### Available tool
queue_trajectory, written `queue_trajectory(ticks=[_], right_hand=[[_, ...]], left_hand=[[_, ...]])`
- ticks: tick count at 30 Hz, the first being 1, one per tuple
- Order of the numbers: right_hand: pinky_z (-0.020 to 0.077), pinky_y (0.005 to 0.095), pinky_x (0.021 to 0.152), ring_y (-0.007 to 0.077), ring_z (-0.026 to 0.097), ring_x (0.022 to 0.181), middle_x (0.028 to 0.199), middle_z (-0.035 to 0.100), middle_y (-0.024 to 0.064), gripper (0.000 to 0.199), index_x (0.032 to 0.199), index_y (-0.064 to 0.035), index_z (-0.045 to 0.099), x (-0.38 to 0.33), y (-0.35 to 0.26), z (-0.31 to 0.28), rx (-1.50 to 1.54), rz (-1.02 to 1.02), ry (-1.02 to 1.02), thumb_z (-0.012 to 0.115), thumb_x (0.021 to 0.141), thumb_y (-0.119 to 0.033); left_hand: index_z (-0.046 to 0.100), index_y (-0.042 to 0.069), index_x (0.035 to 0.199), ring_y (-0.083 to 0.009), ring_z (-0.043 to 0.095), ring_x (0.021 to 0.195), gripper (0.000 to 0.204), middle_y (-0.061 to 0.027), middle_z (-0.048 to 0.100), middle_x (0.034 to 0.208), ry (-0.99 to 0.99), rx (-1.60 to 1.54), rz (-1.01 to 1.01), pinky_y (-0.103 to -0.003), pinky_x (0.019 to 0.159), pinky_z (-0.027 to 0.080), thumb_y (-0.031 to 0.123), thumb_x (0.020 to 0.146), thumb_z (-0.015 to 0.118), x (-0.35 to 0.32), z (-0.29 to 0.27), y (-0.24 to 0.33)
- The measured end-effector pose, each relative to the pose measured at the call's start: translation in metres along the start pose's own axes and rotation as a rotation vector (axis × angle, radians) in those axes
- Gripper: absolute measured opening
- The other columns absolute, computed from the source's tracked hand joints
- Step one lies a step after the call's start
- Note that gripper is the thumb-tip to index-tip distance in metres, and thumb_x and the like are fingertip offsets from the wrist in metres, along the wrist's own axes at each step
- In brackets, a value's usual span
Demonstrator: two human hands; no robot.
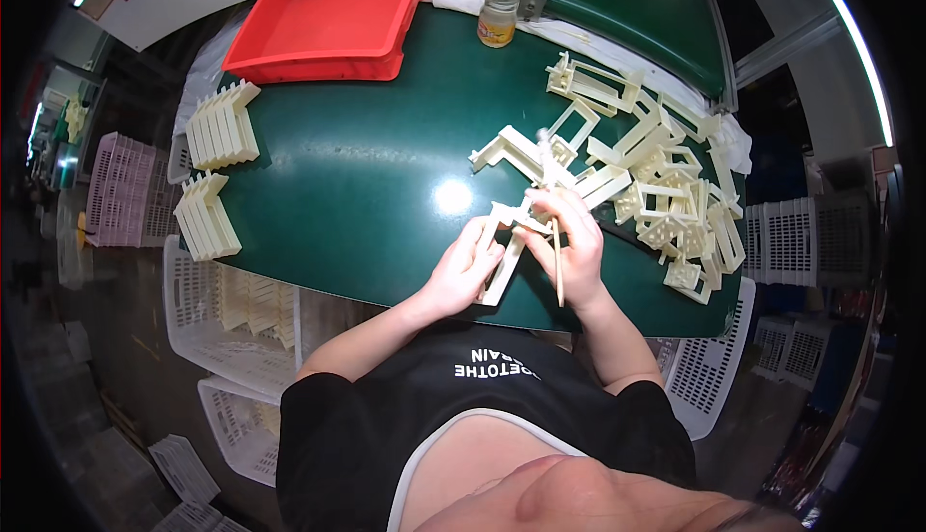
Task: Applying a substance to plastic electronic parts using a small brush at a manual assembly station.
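head cam | my left hand (468, 264) grips a cream frame (505, 252) at the table's (357, 175) near edge | right hand (571, 243) pinches a thin stick (558, 267) against it | parts pile (666, 194) right, stacks (214, 170) left, red tray (333, 16) up top

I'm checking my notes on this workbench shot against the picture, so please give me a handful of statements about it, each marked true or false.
1. The left hand and the right hand both grip one cream plastic frame part. True.
2. The right hand also holds a thin wooden stick. True.
3. The red tray is full of parts. False: it shows nothing inside.
4. The loose pile of cream parts lies to the person's left. False: it lies to the right; two neat stacks stand on the left.
5. A small glass jar stands at the far edge of the green table. True.
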State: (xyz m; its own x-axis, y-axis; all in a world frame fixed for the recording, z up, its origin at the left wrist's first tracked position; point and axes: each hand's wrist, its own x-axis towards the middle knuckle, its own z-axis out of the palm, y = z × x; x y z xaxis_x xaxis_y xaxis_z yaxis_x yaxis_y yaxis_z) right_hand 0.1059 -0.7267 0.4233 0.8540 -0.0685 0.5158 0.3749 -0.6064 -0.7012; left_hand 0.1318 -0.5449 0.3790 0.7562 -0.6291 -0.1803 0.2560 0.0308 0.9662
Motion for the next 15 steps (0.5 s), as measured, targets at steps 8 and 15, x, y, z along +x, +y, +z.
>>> queue_trajectory(ticks=[8, 15], right_hand=[[0.0506, 0.0303, 0.073, 0.0251, 0.064, 0.085, 0.093, 0.066, 0.0160, 0.018, 0.097, 0.0005, 0.066, 0.012, 0.004, 0.013, 0.028, -0.084, 0.081, 0.068, 0.080, -0.004], [0.0492, 0.0287, 0.063, 0.0200, 0.061, 0.069, 0.083, 0.063, 0.0196, 0.037, 0.105, 0.0020, 0.056, -0.018, -0.005, -0.003, 0.600, 0.281, 0.114, 0.040, 0.100, -0.031]], left_hand=[[0.026, 0.012, 0.142, -0.0193, 0.061, 0.094, 0.047, -0.0155, 0.052, 0.119, -0.110, -0.519, -0.075, -0.030, 0.082, 0.052, 0.037, 0.103, 0.027, 0.004, -0.008, 0.001], [0.022, 0.026, 0.146, -0.0226, 0.056, 0.088, 0.054, -0.0163, 0.049, 0.125, -0.178, -1.047, -0.212, -0.036, 0.074, 0.052, 0.053, 0.099, 0.019, 0.014, -0.043, -0.025]])
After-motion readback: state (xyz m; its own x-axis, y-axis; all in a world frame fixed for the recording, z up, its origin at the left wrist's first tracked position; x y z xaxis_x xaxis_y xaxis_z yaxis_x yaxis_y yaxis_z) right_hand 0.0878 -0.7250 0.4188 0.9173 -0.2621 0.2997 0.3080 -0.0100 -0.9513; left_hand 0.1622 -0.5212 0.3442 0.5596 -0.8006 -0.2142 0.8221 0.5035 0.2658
